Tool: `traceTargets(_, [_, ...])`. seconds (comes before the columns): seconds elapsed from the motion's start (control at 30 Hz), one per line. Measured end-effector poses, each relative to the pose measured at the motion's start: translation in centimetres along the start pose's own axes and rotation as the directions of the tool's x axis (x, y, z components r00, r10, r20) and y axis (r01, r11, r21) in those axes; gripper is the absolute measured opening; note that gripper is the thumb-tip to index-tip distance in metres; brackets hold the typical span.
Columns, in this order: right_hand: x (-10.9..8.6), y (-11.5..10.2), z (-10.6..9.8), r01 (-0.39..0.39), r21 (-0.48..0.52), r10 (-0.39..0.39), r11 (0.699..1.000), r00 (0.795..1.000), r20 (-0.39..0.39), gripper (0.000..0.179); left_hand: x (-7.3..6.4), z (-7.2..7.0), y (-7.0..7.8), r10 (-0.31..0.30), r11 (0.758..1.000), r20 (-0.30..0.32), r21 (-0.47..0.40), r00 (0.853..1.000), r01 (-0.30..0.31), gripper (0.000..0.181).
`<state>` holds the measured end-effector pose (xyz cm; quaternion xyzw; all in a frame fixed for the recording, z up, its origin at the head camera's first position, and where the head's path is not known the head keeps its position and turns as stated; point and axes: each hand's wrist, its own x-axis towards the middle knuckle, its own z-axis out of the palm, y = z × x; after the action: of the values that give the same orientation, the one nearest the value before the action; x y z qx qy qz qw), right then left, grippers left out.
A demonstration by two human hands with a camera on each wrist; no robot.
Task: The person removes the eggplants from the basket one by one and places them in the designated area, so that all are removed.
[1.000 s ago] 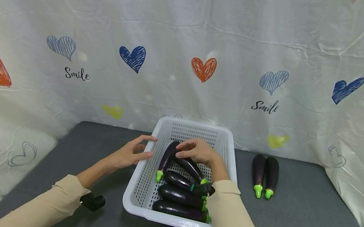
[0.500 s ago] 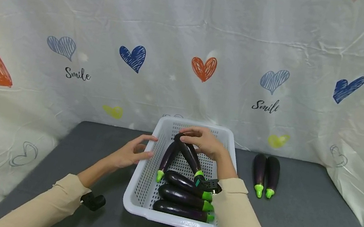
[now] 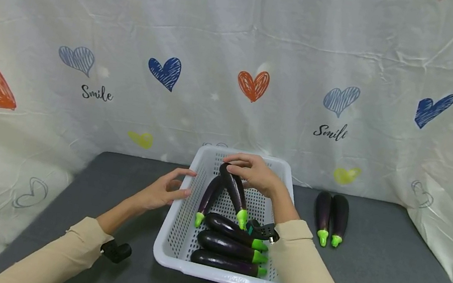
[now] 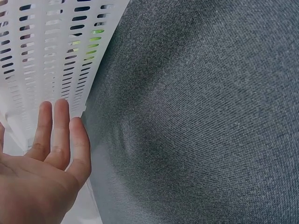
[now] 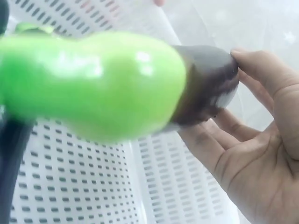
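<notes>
My right hand (image 3: 260, 176) pinches the dark rounded end of an eggplant (image 3: 233, 191) above the white basket (image 3: 164, 247). In the right wrist view the eggplant's bright green cap (image 5: 98, 84) points at the camera, and thumb and fingers grip the far end. The held eggplant slants downward, cap lowest. My left hand (image 3: 160, 193) rests at the basket's left rim, thumb and index finger touching it. In the left wrist view, relaxed fingers (image 4: 61, 135) lie along the outside of the slotted wall. Inside the basket, one eggplant (image 3: 209, 199) lies lengthwise and three eggplants (image 3: 226, 245) lie crosswise near the front.
Two more eggplants (image 3: 330, 215) lie side by side on the grey cloth (image 3: 370, 278), right of the basket. A pale curtain (image 3: 220, 19) printed with hearts hangs behind the table.
My right hand has lifted an eggplant from the basket and moved slightly up and back. The eggplant's cap has swung left. The left hand has stayed at the rim.
</notes>
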<state>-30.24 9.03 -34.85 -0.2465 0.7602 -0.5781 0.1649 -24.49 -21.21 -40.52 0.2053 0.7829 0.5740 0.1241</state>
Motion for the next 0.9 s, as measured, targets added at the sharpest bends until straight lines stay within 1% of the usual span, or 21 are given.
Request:
traceTargets(0.2, [-0.5, -0.4, -0.8, 0.031, -0.028, -0.031, 0.999, 0.999, -0.020, 0.041, 0.1, 0.0, 0.1, -0.001, 1.000, -0.003, 0.009, 1.000, 0.001, 0.055])
traceTargets(0.4, [-1.0, -0.7, -1.5, -0.013, -0.008, 0.013, 1.000, 1.000, -0.027, 0.045, 0.2, -0.1, 0.0, -0.001, 1.000, -0.006, 0.010, 1.000, 0.001, 0.055])
traceTargets(0.57, [-1.4, -0.9, -2.0, -0.034, -0.014, 0.034, 0.999, 0.999, -0.028, 0.055, 0.1, -0.1, 0.0, 0.001, 1.000, -0.006, 0.015, 1.000, -0.001, 0.055])
traceTargets(0.73, [-1.6, -1.1, -2.3, -0.038, -0.006, 0.038, 0.999, 0.999, -0.015, 0.062, 0.0, -0.2, 0.0, 0.006, 1.000, 0.000, 0.011, 1.000, -0.006, 0.055])
traceTargets(0.9, [-1.7, -1.2, -2.6, -0.031, -0.025, 0.030, 0.999, 1.000, -0.009, 0.066, -0.1, -0.1, -0.1, 0.014, 1.000, 0.011, 0.004, 1.000, -0.014, 0.055])
